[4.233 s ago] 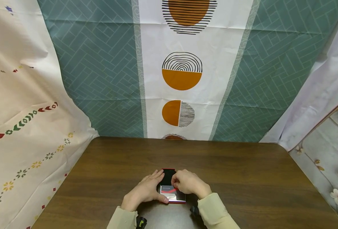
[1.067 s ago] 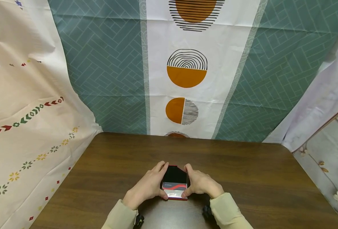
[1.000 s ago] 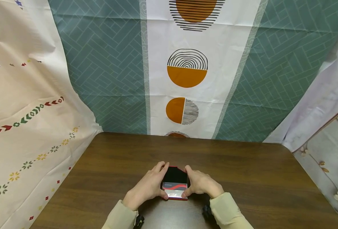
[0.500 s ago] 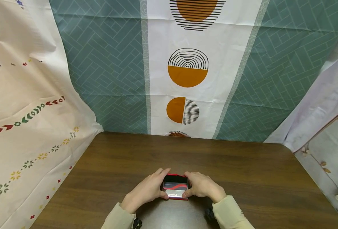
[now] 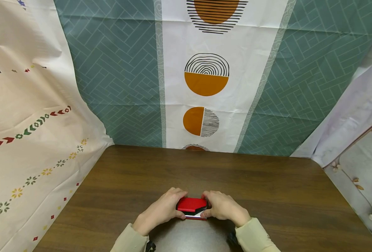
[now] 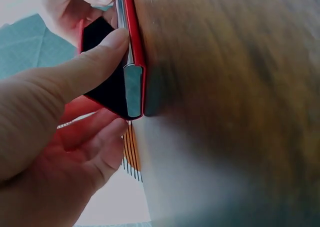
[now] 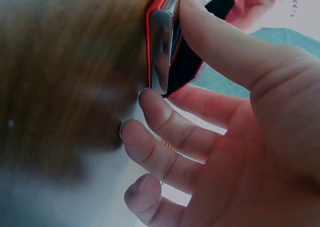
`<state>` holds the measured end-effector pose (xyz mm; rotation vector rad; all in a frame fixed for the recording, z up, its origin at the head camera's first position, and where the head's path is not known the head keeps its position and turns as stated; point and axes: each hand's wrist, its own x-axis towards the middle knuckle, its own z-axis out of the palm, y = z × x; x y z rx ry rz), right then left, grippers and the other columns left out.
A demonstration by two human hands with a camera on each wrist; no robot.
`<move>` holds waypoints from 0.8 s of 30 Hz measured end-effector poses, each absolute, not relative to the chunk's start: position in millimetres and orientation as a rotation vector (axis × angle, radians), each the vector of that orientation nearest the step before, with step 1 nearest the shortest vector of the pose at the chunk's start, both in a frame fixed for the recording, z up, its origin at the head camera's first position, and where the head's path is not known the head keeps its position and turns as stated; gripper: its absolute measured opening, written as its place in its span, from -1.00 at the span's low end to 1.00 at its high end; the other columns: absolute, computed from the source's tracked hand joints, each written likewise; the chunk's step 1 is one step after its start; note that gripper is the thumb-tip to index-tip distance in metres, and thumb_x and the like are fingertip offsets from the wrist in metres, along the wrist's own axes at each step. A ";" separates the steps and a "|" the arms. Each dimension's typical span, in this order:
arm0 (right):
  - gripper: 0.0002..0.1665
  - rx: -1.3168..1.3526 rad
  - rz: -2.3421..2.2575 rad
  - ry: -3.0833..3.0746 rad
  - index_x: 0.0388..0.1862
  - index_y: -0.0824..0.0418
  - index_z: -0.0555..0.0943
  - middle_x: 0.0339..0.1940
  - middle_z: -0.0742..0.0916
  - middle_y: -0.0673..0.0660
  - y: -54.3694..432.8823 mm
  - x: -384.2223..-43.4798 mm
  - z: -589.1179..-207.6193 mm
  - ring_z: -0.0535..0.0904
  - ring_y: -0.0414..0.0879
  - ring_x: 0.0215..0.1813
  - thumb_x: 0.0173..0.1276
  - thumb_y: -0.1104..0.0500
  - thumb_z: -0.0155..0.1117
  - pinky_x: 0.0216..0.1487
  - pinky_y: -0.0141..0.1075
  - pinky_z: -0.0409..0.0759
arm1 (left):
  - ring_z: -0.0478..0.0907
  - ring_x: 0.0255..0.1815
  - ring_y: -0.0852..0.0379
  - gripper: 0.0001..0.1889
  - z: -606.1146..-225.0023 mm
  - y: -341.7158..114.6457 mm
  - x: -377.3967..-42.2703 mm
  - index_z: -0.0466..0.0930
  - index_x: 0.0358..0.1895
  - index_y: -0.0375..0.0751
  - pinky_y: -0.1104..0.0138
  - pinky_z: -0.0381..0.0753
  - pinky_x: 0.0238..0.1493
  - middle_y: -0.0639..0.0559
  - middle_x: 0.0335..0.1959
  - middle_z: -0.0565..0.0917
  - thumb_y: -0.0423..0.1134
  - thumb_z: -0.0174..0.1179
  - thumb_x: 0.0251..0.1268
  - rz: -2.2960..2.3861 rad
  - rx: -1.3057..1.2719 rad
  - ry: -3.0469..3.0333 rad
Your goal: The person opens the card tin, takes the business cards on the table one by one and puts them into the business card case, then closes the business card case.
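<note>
A small red card case (image 5: 191,204) with a black inner side and a shiny metal frame (image 6: 133,89) lies on the table, long edge toward me. Its red flap stands half folded over the body, tilted toward me, and covers most of the inside. My left hand (image 5: 162,211) holds the case's left end, thumb at the front edge and fingers behind the flap. At the other end my right hand (image 5: 226,207) holds it in the same way. In the right wrist view, the right thumb (image 7: 215,39) presses the frame's upper edge, and several fingers curl near the hinge side.
The brown wooden table (image 5: 252,185) stretches around the case on all sides. Behind it hangs a green and white patterned cloth (image 5: 129,70). A cream cloth (image 5: 31,122) hangs along the left, and a pale floral one (image 5: 362,192) along the right.
The flap lay back with its black inside and a grey card with a red stripe showing; both hands have folded it up and toward me. Earlier the right hand was over the card.
</note>
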<state>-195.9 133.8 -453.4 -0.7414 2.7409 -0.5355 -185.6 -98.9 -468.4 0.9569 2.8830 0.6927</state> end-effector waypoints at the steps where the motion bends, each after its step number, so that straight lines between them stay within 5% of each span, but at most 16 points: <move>1: -0.49 -0.746 -0.534 2.744 -0.11 0.06 0.59 -0.31 0.62 -0.08 133.9 -195.4 -453.6 0.52 -0.10 -0.25 0.02 -0.07 0.58 -0.31 -0.07 0.50 | 0.49 0.05 0.06 -0.28 -468.4 -99.1 -185.2 0.56 0.17 -0.33 0.26 0.51 0.11 -0.05 0.04 0.63 -0.12 0.59 -0.14 0.675 0.958 2.887; 11: -0.50 -0.771 -0.551 2.742 -0.08 0.10 0.60 -0.29 0.60 -0.07 135.8 -190.5 -453.3 0.52 -0.11 -0.23 0.07 -0.06 0.55 -0.29 -0.06 0.52 | 0.47 0.10 0.06 -0.36 -467.8 -99.1 -180.9 0.58 0.19 -0.27 0.24 0.52 0.10 -0.04 0.09 0.58 -0.05 0.50 0.02 0.589 0.885 2.838; 24: -0.52 -0.836 -0.635 2.714 -0.09 0.14 0.62 -0.42 0.53 -0.11 137.0 -190.8 -456.9 0.41 -0.22 -0.37 0.20 -0.17 0.42 -0.38 -0.30 0.41 | 0.44 0.10 0.08 -0.34 -465.7 -101.9 -180.5 0.59 0.19 -0.27 0.26 0.53 0.08 0.01 0.09 0.55 0.03 0.48 0.05 0.607 0.871 2.791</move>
